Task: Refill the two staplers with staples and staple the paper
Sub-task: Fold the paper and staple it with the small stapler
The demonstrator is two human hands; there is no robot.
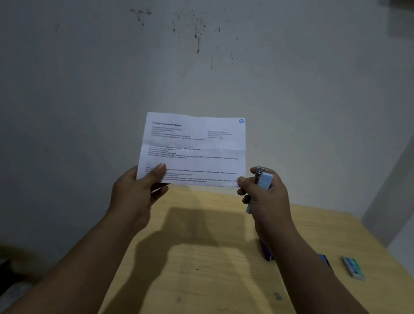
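- Left hand [134,190] up at centre frame, thumb on the front of the paper [193,149] and fingers curled behind, pinching its lower left corner.
- Right hand [265,193] just right of the sheet, fingers wrapped tight round a pale blue stapler [263,180], its metal nose pointing up; the fingertips sit right at the paper's lower right corner.
- The paper is held upright in the air above the far edge of the counter [192,267], printed side to the camera, creased across the middle, small blue logo in its top right corner.
- Down on the counter, lower right of the frame: a dark blue thing [266,252] peeks out from under the right forearm, too hidden to say whether it is the other stapler.
- Another dark item [325,261] just right of that arm, unclear.
- Further right, a green and white box [353,267] near the counter's edge.
- A small grey bit [278,296] lies lower down.
- Stained grey wall [83,72] behind it all.
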